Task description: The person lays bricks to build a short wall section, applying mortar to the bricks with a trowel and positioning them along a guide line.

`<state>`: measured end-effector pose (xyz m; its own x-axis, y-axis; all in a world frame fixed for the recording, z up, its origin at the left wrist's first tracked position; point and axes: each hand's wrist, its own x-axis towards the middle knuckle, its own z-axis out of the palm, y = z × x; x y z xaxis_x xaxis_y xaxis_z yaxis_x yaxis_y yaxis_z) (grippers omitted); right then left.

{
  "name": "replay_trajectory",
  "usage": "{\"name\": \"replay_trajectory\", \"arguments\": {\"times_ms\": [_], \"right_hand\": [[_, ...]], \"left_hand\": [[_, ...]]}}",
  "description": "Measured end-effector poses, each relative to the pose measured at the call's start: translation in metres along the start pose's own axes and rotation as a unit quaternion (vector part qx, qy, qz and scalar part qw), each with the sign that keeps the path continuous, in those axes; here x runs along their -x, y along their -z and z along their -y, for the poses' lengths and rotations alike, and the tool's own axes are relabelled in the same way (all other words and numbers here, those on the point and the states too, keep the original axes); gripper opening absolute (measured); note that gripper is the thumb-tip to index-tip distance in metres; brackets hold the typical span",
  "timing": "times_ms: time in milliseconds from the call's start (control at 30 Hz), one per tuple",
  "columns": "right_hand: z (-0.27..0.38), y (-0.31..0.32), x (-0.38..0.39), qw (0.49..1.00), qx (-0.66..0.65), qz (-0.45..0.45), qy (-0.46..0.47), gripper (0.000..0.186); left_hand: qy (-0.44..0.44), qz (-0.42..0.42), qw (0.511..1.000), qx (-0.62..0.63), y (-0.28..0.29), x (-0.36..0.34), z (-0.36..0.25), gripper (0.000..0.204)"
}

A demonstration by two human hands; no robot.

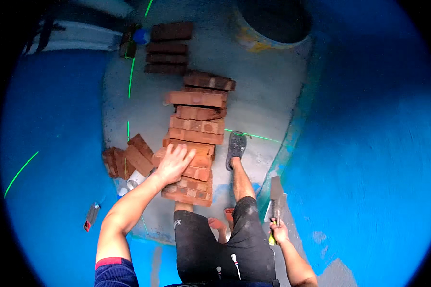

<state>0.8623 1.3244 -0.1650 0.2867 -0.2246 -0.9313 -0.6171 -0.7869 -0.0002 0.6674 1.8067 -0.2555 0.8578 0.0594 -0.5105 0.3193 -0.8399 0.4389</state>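
Observation:
A long row of red-brown bricks (196,125) runs away from me between my legs, its rows a little uneven. My left hand (175,165) rests on bricks in the nearer half, fingers spread over their tops and not wrapped round any one. Low at the right, beside my leg, my right hand (280,232) is closed round the handle of a trowel (276,189), whose metal blade points away from me. A small yellow-green object (272,234) shows by those fingers; whether it is held I cannot tell.
Loose bricks (140,160) lean left of the row beside a white cylinder (135,180). More bricks (166,58) lie beyond, near a large dark-mouthed bucket (274,24). A small grey-and-red tool (91,216) lies on the blue floor. Green laser lines cross the ground.

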Motion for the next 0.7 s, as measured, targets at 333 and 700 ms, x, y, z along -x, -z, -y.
{"name": "replay_trajectory", "arguments": {"times_ms": [333,700], "right_hand": [[-0.027,-0.009,0.015,0.999,0.001,-0.008,-0.051,0.023],[-0.027,0.030,0.007,0.991,-0.128,0.014,-0.033,0.025]], "left_hand": [[0.240,-0.107,0.954,0.143,0.068,-0.078,-0.096,0.082],[0.396,-0.126,0.783,0.463,0.078,-0.285,-0.185,0.096]]}}
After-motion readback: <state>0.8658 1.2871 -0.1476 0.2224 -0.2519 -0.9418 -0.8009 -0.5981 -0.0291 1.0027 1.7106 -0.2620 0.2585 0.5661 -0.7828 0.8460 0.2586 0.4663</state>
